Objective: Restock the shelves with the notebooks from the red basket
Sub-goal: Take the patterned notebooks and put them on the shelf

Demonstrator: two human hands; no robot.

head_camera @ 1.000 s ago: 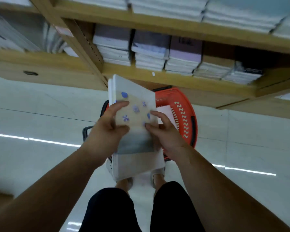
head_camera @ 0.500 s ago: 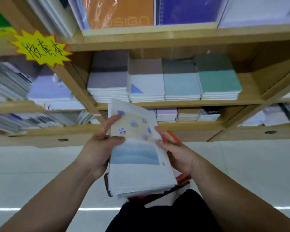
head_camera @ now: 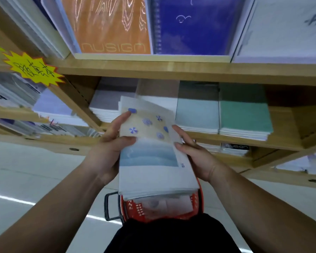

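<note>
**Stack squared up to the shelf**

Both hands clamp the notebooks [head_camera: 153,168]: left hand [head_camera: 106,156] grips one long edge, right hand [head_camera: 197,157] the other. They hang above the red basket [head_camera: 133,207], long axis pointing at the middle shelf [head_camera: 281,121]. Neither hand is nearer; a forward push looks next.

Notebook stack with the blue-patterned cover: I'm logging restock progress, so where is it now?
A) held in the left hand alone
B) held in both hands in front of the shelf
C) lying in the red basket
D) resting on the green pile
B: the left hand and right hand grip the notebook stack by its sides, above the red basket, in front of the shelf.
</note>
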